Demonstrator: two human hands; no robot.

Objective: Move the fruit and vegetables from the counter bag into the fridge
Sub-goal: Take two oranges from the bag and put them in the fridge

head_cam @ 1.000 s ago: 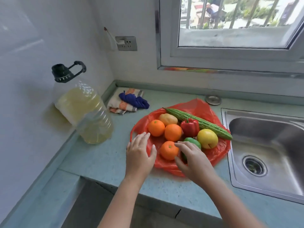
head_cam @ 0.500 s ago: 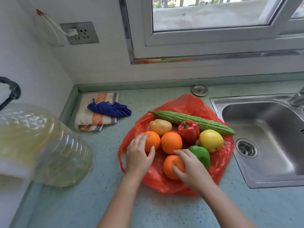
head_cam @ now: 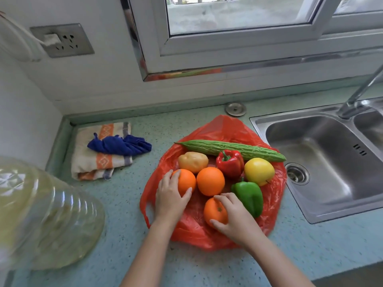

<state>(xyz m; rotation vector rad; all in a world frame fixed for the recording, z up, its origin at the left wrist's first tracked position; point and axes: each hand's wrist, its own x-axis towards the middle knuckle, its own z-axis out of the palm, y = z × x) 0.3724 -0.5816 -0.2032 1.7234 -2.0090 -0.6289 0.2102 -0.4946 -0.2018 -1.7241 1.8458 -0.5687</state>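
A red plastic bag lies spread flat on the counter with produce on it. My left hand wraps the left orange. My right hand grips the near orange from the right side. Between them rests a third orange. Behind sit a potato, a red pepper, a yellow apple-like fruit, and a long bitter gourd. A green pepper lies right of my right hand.
A steel sink with a tap lies right of the bag. A big oil bottle stands near left. Folded towel with a blue cloth sits at the back left. A window is above.
The view has moved closer over the bag. My left hand has closed round the left orange and my right hand round the near orange.
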